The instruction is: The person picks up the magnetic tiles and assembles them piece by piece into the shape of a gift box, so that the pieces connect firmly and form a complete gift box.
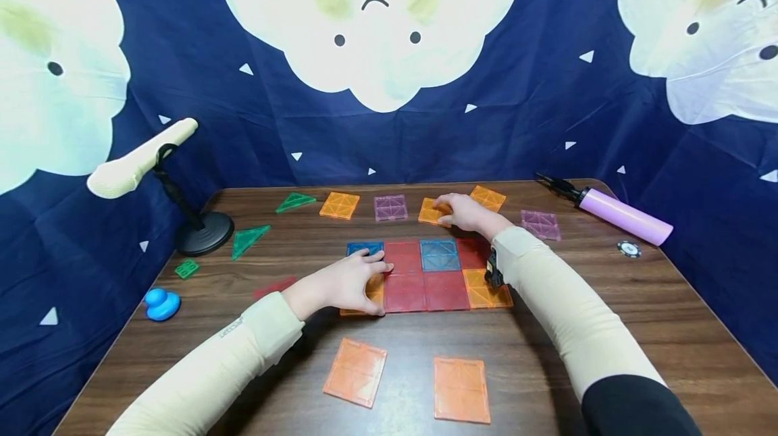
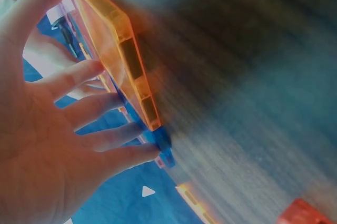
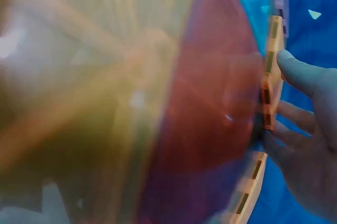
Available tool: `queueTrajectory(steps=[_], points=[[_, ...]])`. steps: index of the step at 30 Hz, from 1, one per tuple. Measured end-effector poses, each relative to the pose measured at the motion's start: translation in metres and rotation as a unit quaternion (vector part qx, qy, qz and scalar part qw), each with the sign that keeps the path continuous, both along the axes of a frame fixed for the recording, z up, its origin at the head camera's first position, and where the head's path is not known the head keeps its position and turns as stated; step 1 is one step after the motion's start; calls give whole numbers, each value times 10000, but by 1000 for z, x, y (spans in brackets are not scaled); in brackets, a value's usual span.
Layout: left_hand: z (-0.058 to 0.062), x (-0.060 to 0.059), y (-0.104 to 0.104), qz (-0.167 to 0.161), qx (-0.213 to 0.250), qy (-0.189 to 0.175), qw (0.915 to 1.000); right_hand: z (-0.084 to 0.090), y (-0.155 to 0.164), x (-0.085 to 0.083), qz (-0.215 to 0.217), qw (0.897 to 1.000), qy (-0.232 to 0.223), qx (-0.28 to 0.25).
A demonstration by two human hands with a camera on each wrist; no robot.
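Observation:
My left hand [image 1: 344,283] rests with spread fingers on the left end of a rectangle of magnetic tiles. Red tiles [image 1: 404,292] fill its middle, a blue tile [image 1: 440,256] sits in the far row, and orange tiles [image 1: 483,289] mark the near corners. In the left wrist view, the near-left orange tile [image 2: 108,39] lies beside the left thumb and fingers. Beyond the rectangle, my right hand [image 1: 464,212] pinches a separate orange tile [image 1: 429,211] between thumb and fingers. That tile [image 3: 269,100] shows edge-on in the right wrist view.
Two pale orange tiles [image 1: 460,390] lie near the front. Purple tiles [image 1: 391,208], more orange tiles [image 1: 339,206] and green triangles [image 1: 249,240] are along the back. A black stand [image 1: 204,232] and blue duck [image 1: 161,304] are left; a purple pump [image 1: 626,216] and poker chip [image 1: 629,249] right.

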State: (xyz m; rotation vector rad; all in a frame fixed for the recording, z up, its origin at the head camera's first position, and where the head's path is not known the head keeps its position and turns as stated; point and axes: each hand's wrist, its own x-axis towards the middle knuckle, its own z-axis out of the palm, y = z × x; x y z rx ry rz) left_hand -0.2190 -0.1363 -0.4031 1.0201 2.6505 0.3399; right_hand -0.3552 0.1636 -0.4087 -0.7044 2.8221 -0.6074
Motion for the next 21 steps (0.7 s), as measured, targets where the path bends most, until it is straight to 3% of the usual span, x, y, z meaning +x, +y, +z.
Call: queueTrajectory(steps=[5, 11, 16, 21], points=[[-1, -1, 1, -57, 67, 30, 10000, -2, 1, 2, -26, 9993, -249, -261], [0, -1, 2, -36, 74, 30, 10000, 0, 4, 11, 371, 9978, -436, -336], [0, -1, 2, 20, 48, -30, 10000, 1, 5, 13, 683, 9969, -262, -281], [-2, 0, 1, 42, 42, -44, 10000, 3, -8, 10, 658, 9974, -141, -256]])
